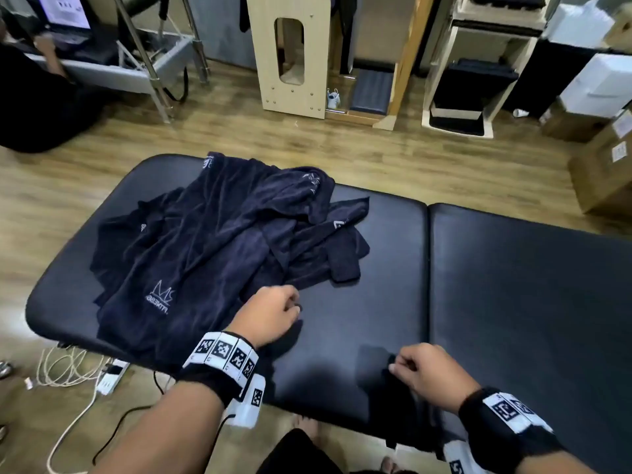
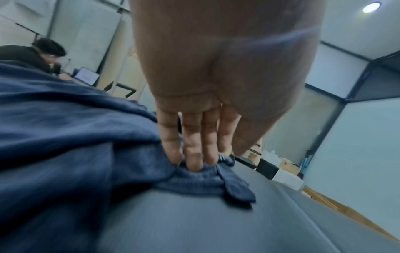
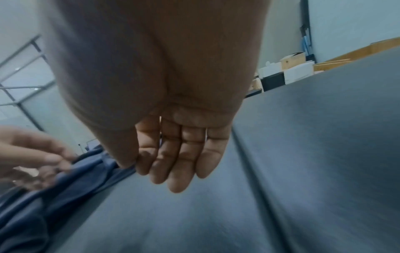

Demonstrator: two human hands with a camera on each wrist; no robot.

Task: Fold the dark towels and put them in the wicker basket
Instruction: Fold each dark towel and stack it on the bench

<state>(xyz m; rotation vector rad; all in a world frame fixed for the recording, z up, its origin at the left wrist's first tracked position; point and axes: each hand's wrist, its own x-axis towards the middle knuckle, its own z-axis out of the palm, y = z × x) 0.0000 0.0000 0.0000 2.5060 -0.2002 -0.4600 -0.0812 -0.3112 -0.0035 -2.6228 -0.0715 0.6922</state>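
Several dark navy towels (image 1: 212, 234) lie in a crumpled heap on the left half of a black padded table (image 1: 513, 285). My left hand (image 1: 273, 316) is at the heap's near right edge. Its fingertips (image 2: 194, 160) dig into a bunched fold of a dark towel (image 2: 65, 128) and grip it. My right hand (image 1: 420, 369) hovers low over bare padding near the table's front edge. Its fingers (image 3: 177, 162) hang relaxed, the thumb rests against the index, and nothing shows in the palm. The towel heap (image 3: 65, 179) and my left hand (image 3: 32, 159) lie to its left. No wicker basket is in view.
A seam (image 1: 427, 268) splits the table into two pads. Cables and a power strip (image 1: 109, 374) lie on the wooden floor at the front left. A person sits at a laptop (image 1: 65, 12) at the far left. A wooden stand (image 1: 290, 53) and cardboard boxes (image 1: 602, 172) stand beyond the table.
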